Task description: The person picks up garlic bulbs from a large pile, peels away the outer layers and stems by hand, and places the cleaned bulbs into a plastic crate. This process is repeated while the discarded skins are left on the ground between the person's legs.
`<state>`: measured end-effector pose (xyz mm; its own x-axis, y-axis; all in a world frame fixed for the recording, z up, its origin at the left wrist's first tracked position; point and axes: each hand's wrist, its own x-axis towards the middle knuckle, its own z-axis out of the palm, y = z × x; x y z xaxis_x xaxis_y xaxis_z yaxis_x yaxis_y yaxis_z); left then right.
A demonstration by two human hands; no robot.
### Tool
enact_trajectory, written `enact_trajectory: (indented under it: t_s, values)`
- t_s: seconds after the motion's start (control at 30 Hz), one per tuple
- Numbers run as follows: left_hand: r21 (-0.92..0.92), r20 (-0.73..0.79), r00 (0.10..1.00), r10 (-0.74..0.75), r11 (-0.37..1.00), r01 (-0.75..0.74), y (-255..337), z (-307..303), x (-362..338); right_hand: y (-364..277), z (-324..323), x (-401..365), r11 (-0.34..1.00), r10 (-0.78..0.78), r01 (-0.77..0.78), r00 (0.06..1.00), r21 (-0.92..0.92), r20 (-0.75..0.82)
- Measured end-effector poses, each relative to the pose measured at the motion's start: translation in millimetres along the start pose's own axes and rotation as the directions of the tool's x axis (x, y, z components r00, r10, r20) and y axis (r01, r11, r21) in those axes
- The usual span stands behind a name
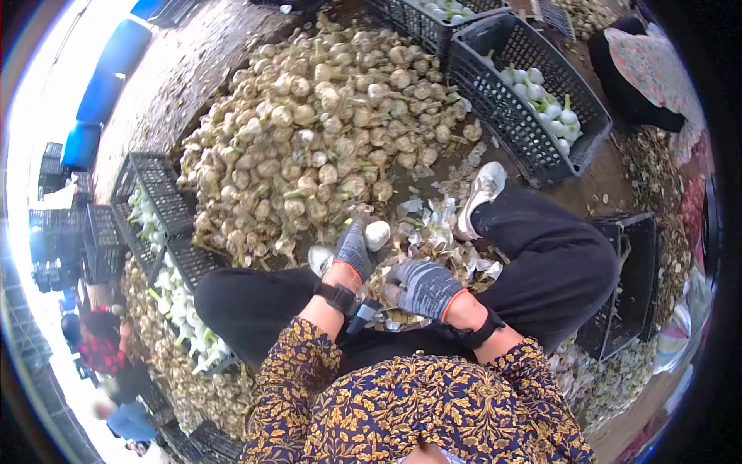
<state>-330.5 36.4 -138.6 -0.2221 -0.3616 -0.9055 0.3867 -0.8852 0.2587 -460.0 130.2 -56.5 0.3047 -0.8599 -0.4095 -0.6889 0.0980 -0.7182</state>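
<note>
My left hand [353, 251], in a grey glove with an orange cuff, is closed around a peeled white garlic bulb [377, 235]. Just to the right and nearer my body, my right hand [425, 288] wears a matching glove. Its fingers are curled inward over my lap, and whatever they may hold is hidden. Dry papery skins [433, 224] lie on the ground beyond the right hand and around it. Ahead of both hands rises a large heap of unpeeled garlic [309, 147], brownish, with some short stems.
A black crate [495, 100] at the upper right holds white bulbs. Crates with white bulbs [182, 309] stand by my left knee; another dark crate [630, 286] is beyond my right knee. People sit at the right [657, 77] and lower left [100, 340].
</note>
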Motion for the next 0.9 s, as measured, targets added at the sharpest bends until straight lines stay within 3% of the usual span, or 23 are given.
enact_trajectory:
  t_s: [0.07,0.1,0.13,0.17,0.2,0.23,0.27,0.33,0.37,0.4,0.43,0.47,0.5,0.53,0.57,0.6,0.63,0.67,0.7,0.8,0.87,0.9]
  values:
    - [0.128,0.089,0.995,0.054,0.99,-0.065,8,20,17,4,3,-1,0.999,0.001,-0.004,0.999,-0.049,-0.051]
    - [0.129,0.031,0.984,0.173,0.976,-0.176,14,51,14,8,5,0,0.995,-0.015,0.005,0.996,-0.104,-0.088]
    - [0.11,0.102,0.958,0.268,0.954,-0.278,21,90,-4,16,7,2,0.995,-0.013,0.003,0.996,-0.104,-0.087]
    - [0.269,0.338,0.903,0.264,0.892,-0.362,34,113,-12,27,8,3,0.954,-0.212,0.125,0.924,-0.272,-0.319]
    - [0.07,0.519,0.818,0.25,0.941,-0.332,37,141,-16,33,9,6,0.872,-0.422,0.194,0.763,-0.45,-0.489]
    - [0.324,0.74,0.543,0.397,0.497,-0.805,43,154,-23,25,1,8,0.94,-0.342,0.242,0.65,-0.241,-0.678]
    - [0.063,0.655,0.715,0.244,0.926,-0.373,47,180,-60,13,-8,5,0.757,0.208,0.218,0.813,0.616,-0.544]
    - [0.016,0.69,0.66,0.297,0.905,-0.424,46,190,-65,8,-17,1,0.887,0.121,0.253,0.68,0.387,-0.723]
    - [0.059,0.735,0.631,0.248,0.904,-0.424,43,179,-50,9,-16,4,0.804,0.106,0.329,0.74,0.495,-0.664]
    - [0.105,0.776,0.601,0.192,0.9,-0.423,36,160,-28,6,-15,4,0.813,0.12,0.286,0.771,0.508,-0.626]
    - [0.178,0.638,0.757,0.14,0.93,-0.322,29,139,-18,12,-4,5,0.899,0.089,0.187,0.808,0.396,-0.582]
    - [0.517,0.698,0.649,0.301,0.415,-0.749,32,110,2,17,7,6,0.96,0.067,0.09,0.846,0.266,-0.528]
    - [0.583,0.809,0.49,0.325,-0.332,-0.742,32,78,29,13,3,3,0.98,-0.005,0.097,0.888,0.177,-0.459]
    - [0.581,0.758,0.492,0.428,-0.1,-0.808,25,45,64,4,-1,2,0.993,0.03,0.01,0.94,0.116,-0.341]
    - [0.799,0.524,0.675,0.52,-0.028,-0.6,33,30,56,4,1,3,0.993,-0.044,0.083,0.927,0.09,-0.372]
    - [0.85,0.346,0.762,0.547,0.162,-0.502,44,18,54,4,4,4,0.986,-0.117,0.154,0.909,0.061,-0.401]
    - [0.945,0.306,0.625,0.718,-0.15,-0.29,47,-7,74,5,7,6,0.985,-0.118,0.157,0.912,0.069,-0.392]
    - [0.905,0.422,0.407,0.81,-0.349,-0.245,55,-21,72,6,9,8,0.984,-0.083,0.135,0.924,0.116,-0.373]
    - [0.883,0.469,0.286,0.836,-0.453,-0.122,68,-39,74,5,11,9,0.981,-0.046,0.109,0.934,0.16,-0.354]
    - [0.961,0.248,0.465,0.85,-0.276,-0.008,110,-43,71,6,10,17,0.988,-0.002,0.052,0.948,0.149,-0.318]
    - [0.969,0.168,0.571,0.804,-0.241,0.056,129,-40,81,6,8,22,0.988,-0.011,0.06,0.948,0.141,-0.319]
    - [0.943,0.102,0.632,0.768,-0.276,0.183,136,-39,87,6,8,24,0.985,-0.004,0.055,0.957,0.165,-0.292]
